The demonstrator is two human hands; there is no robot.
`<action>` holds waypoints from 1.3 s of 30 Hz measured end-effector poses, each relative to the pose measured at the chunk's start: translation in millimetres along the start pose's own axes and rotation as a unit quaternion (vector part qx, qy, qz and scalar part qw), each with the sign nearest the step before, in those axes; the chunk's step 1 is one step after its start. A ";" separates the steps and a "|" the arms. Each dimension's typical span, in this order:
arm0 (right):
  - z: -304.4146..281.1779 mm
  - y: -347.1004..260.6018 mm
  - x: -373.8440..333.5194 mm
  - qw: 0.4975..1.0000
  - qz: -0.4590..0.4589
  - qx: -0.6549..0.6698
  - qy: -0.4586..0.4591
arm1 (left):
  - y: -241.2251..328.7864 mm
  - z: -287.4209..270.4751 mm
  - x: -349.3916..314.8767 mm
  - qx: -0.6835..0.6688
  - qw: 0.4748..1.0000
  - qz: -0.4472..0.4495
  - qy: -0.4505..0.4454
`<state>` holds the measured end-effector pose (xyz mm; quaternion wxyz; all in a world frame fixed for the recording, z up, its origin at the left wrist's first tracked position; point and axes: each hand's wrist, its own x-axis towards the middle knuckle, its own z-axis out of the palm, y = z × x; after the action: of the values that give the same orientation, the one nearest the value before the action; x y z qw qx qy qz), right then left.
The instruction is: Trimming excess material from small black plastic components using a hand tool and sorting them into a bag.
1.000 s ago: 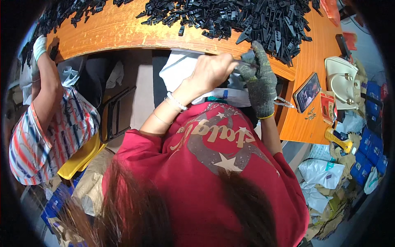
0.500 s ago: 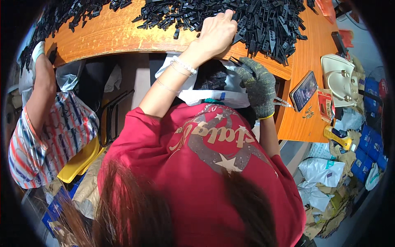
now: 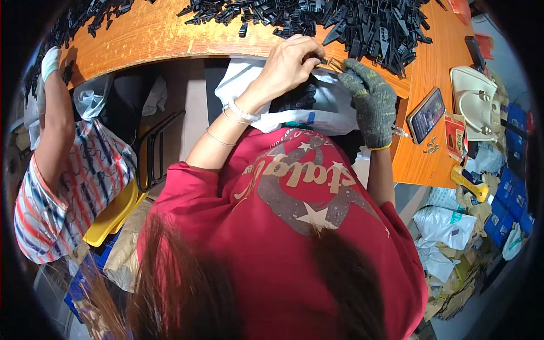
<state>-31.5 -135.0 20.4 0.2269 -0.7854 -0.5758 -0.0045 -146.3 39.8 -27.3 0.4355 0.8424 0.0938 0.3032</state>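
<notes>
My bare left hand [image 3: 293,63], with bracelets at its wrist, is over the table's front edge. Its thumb and forefinger are pinched on a small black plastic piece [image 3: 323,60]. Close by on the right, my right hand [image 3: 374,105] wears a grey knitted glove and is closed around a slim tool [image 3: 400,131], whose rear end sticks out by the wrist. The glove hides the tool's kind. Below both hands, a white plastic bag [image 3: 334,122] hangs open in my lap with black pieces [image 3: 297,101] inside.
A heap of black plastic pieces [image 3: 374,34] covers the far part of the wooden table [image 3: 153,51]. At right lie a phone [image 3: 426,115], a red packet [image 3: 455,136] and a cream handbag [image 3: 475,102]. Another person's arm [image 3: 58,122] reaches to the table at left.
My left hand has drawn back from the heap toward me, bringing a small black piece to the table edge. My gloved right hand has shifted slightly up and right, beside it.
</notes>
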 end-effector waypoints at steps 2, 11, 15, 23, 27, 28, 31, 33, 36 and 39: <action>-3.4 -3.6 2.8 0.999 0.001 -0.024 -0.045 | -0.1 0.5 -1.5 -0.009 1.000 -0.012 0.002; -22.4 -2.6 37.4 0.978 -0.142 -0.114 -0.107 | -4.0 5.7 -5.6 -0.010 1.000 0.011 0.024; -32.7 -26.6 65.0 0.956 -0.050 -0.162 -0.241 | -7.5 6.8 -4.7 -0.016 0.999 0.032 0.032; -6.0 -29.0 74.9 0.948 -0.058 -0.194 -0.247 | -6.8 8.3 -5.0 -0.062 0.995 0.058 0.060; -10.1 -24.7 77.8 0.941 -0.088 -0.208 -0.253 | -5.8 8.2 -7.4 -0.071 0.995 0.049 0.048; -10.5 -23.6 74.5 0.941 -0.090 -0.210 -0.252 | -6.3 9.9 -7.4 -0.073 0.995 0.045 0.054; -16.4 -28.6 65.6 0.966 -0.051 -0.145 -0.208 | -7.8 9.3 -7.7 -0.062 0.993 0.057 0.079; -18.9 -28.4 46.2 0.991 -0.050 -0.030 -0.121 | -4.7 2.5 -5.7 -0.018 0.994 0.076 0.082; -21.0 -32.5 21.6 0.935 0.225 0.271 -0.050 | 7.8 -9.3 -12.4 -0.297 0.951 -0.088 0.009; -28.9 -42.1 11.3 0.891 0.290 0.348 -0.027 | 6.1 -15.0 -12.9 -0.524 0.837 -0.154 -0.034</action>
<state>-58.5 -125.5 64.2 0.4611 -0.7882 -0.2935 0.2828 -166.1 40.8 -21.4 0.8555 0.4730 0.0344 0.2077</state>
